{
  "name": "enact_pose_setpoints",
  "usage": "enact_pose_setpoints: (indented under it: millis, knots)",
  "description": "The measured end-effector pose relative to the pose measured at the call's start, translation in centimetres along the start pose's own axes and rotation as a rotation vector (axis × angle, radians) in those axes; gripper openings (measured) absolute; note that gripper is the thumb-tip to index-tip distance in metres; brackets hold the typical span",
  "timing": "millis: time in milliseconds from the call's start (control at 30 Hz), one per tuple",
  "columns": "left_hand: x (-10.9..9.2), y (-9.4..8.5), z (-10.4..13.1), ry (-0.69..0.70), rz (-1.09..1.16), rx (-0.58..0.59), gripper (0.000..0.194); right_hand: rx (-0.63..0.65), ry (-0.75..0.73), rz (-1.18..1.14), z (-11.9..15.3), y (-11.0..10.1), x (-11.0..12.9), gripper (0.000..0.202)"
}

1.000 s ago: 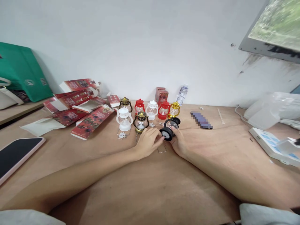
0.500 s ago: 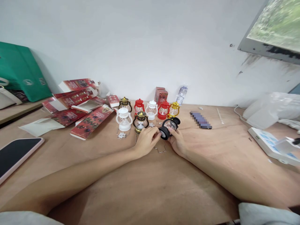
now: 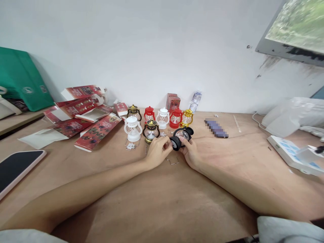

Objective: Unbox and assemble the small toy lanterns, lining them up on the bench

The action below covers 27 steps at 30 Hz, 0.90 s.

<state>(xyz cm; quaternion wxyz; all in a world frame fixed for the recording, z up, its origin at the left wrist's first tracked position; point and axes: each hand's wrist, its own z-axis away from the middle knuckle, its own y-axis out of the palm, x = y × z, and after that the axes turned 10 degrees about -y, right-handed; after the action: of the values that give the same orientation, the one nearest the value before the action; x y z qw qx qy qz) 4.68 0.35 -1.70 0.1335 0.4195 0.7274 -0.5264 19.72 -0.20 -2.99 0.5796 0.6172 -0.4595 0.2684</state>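
A small black lantern [image 3: 186,134] with a clear globe lies tilted between my hands, its round base turned toward the left. My right hand [image 3: 191,153] is closed around its body, thumb on the globe. At the base, the fingers of my left hand [image 3: 158,150] are pinched together against the rim; anything small between them is hidden. Just behind stand a bronze-and-black lantern [image 3: 151,131] and a white lantern [image 3: 133,129]. A bent wire handle [image 3: 173,163] lies on the table below the black lantern.
Behind stand a red lantern [image 3: 175,118], a gold lantern [image 3: 186,118] and others. Torn red boxes [image 3: 97,131] pile up at left, near a phone [image 3: 20,168]. At right are a pixelated dark object [image 3: 216,128] and a power strip [image 3: 295,153]. A clear bottle [image 3: 195,101] stands by the wall.
The view has shifted slightly. Both hands keep their hold on the black lantern, whose base is turned a little further sideways.
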Motion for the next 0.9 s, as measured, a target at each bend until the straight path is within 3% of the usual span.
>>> enact_pose_setpoints:
  millis: [233, 467, 600, 767, 900]
  knots:
    - [0.0, 0.1, -0.1, 0.035, 0.087, -0.027, 0.016, -0.014, -0.006, 0.008, 0.0, -0.1, -0.4, 0.038]
    - [0.1, 0.1, 0.5, 0.18, 0.125, -0.079, 0.016, -0.102, -0.009, -0.029, -0.7, -0.3, -0.4, 0.033]
    - [-0.3, 0.0, 0.8, 0.268, -0.018, 0.04, 0.016, -0.106, -0.003, -0.049, -1.3, -0.7, -0.5, 0.033]
    - [-0.9, -0.1, 0.5, 0.2, -0.23, 0.215, 0.015, -0.103, -0.003, -0.079, -1.2, -0.8, -0.5, 0.029]
    - [-1.0, -0.1, 0.5, 0.175, -0.33, 0.27, 0.014, -0.101, -0.003, -0.081, -1.1, -0.6, -0.3, 0.029]
